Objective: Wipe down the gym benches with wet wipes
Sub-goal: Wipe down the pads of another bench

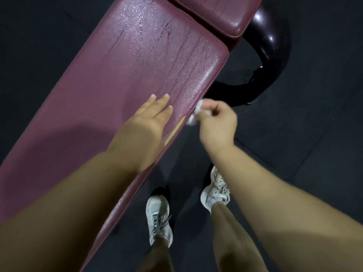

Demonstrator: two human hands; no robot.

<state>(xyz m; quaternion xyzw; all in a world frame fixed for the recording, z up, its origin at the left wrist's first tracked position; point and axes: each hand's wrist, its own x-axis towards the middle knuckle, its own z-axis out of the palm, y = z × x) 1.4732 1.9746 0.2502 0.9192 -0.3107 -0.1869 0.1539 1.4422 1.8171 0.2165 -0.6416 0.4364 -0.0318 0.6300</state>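
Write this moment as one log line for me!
left hand: flat on bench pad | right hand: gripping wet wipe at pad's side edge | far end: wet streaks

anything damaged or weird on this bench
A yellowish strip on the near edge of the bench pad, between the left hand and the right hand gripping the wet wipe, breaks the maroon cover: a tear or tape, I cannot tell. Shiny streaks farther up look like moisture.
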